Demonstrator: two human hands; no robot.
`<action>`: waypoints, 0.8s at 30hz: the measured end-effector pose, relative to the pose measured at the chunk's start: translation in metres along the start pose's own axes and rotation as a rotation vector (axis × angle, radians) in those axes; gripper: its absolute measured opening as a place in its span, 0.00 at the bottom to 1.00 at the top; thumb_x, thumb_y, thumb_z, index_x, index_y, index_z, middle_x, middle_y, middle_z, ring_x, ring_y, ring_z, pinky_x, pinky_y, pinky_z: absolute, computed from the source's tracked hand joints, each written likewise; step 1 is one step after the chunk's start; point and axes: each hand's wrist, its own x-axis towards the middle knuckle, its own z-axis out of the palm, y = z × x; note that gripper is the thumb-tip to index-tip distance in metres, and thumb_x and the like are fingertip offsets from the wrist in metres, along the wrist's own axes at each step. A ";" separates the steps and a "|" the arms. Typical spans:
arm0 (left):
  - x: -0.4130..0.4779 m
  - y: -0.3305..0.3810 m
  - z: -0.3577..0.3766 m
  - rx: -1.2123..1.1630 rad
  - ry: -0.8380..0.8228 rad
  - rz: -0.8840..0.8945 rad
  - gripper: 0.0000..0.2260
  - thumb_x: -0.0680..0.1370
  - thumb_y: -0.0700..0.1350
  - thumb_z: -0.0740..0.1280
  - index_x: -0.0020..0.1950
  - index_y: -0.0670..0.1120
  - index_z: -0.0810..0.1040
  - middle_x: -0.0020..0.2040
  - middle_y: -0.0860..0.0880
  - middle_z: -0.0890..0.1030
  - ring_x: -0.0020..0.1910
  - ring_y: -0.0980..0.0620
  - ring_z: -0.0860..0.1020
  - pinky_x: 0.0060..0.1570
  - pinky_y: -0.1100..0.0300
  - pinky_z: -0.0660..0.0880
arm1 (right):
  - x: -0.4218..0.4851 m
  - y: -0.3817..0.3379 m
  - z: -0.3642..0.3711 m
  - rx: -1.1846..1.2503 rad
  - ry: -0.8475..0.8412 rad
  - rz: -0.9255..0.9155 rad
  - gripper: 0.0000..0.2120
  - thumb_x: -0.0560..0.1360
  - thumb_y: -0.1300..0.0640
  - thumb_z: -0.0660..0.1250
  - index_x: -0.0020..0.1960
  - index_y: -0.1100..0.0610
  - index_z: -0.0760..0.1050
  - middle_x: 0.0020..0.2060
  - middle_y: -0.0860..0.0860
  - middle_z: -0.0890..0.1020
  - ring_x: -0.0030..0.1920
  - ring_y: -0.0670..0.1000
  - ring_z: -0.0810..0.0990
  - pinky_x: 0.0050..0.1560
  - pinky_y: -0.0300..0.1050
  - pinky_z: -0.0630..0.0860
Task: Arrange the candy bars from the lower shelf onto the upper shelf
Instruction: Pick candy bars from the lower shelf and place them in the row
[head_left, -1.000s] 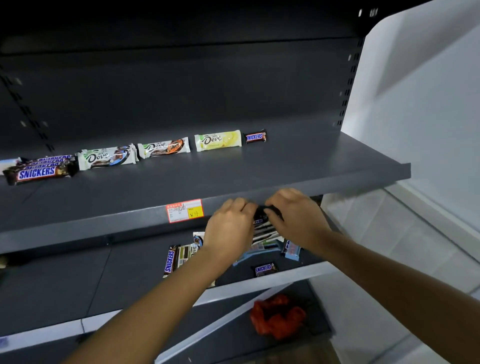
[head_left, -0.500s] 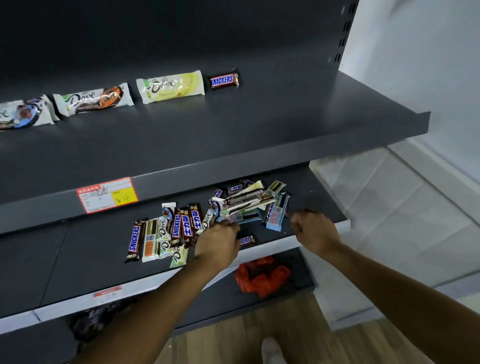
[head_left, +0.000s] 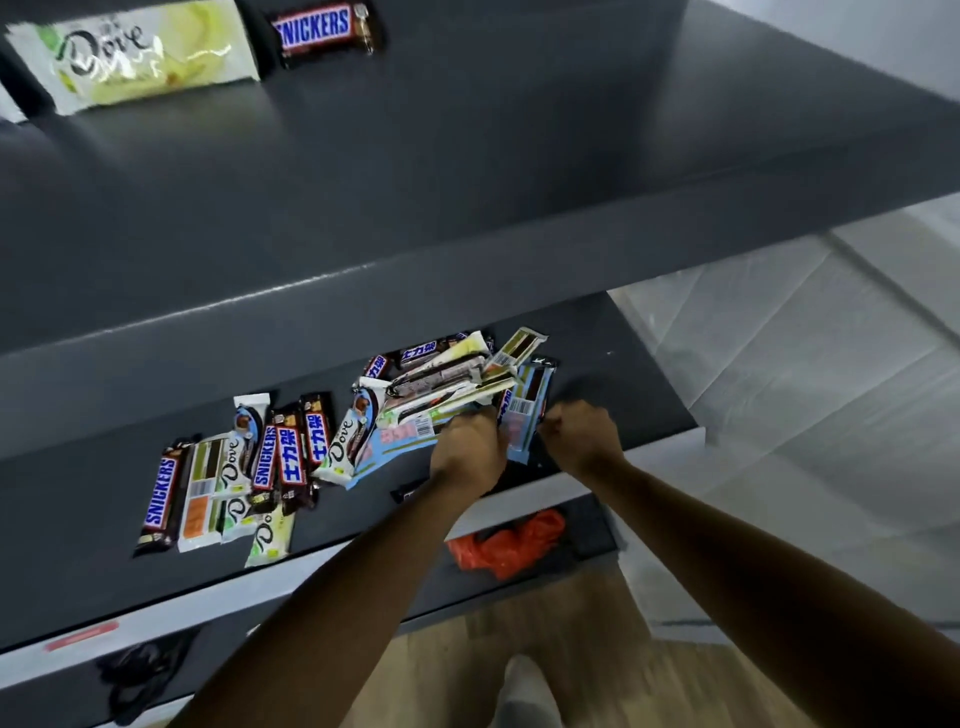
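Grey lower shelf (head_left: 78, 499), heaped Snickers and Dove bars (head_left: 441, 384), left hand (head_left: 470, 452) grip closed on them, right hand (head_left: 579, 436) grip unclear.

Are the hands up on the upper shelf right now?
No, the left hand and right hand are both down at the pile of candy bars on the lower shelf.

1. A single wide-angle camera sits on the person's head, facing the shelving.
2. It looks forward and steeply down, past the front edge of the upper shelf (head_left: 467, 156) onto the lower shelf (head_left: 628, 374) and the wooden floor (head_left: 571, 623) below.
3. It stands near: both forearms rise from the bottom edge, with the left hand (head_left: 467, 449) and right hand (head_left: 579, 436) mid-frame at the candy bars (head_left: 441, 382).
4. The shelf edges slant across the picture.
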 end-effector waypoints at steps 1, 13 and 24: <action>0.006 0.002 0.004 -0.014 -0.001 -0.001 0.17 0.81 0.52 0.54 0.61 0.42 0.71 0.56 0.40 0.78 0.55 0.41 0.76 0.48 0.56 0.71 | 0.005 0.001 0.003 0.005 0.002 0.000 0.14 0.78 0.55 0.57 0.46 0.60 0.79 0.46 0.58 0.82 0.43 0.58 0.79 0.38 0.40 0.68; 0.031 -0.003 0.018 -0.118 -0.018 0.034 0.11 0.77 0.46 0.63 0.58 0.49 0.78 0.52 0.46 0.81 0.49 0.46 0.79 0.42 0.59 0.71 | 0.030 0.014 0.017 -0.058 0.081 -0.264 0.23 0.69 0.40 0.56 0.52 0.55 0.76 0.58 0.58 0.70 0.55 0.61 0.72 0.53 0.53 0.74; 0.025 0.007 0.020 -0.139 0.057 -0.096 0.15 0.76 0.48 0.63 0.61 0.45 0.69 0.52 0.44 0.80 0.50 0.43 0.79 0.44 0.55 0.74 | 0.026 -0.002 0.025 0.050 0.135 0.010 0.27 0.74 0.48 0.67 0.65 0.61 0.62 0.58 0.61 0.70 0.56 0.60 0.72 0.51 0.51 0.76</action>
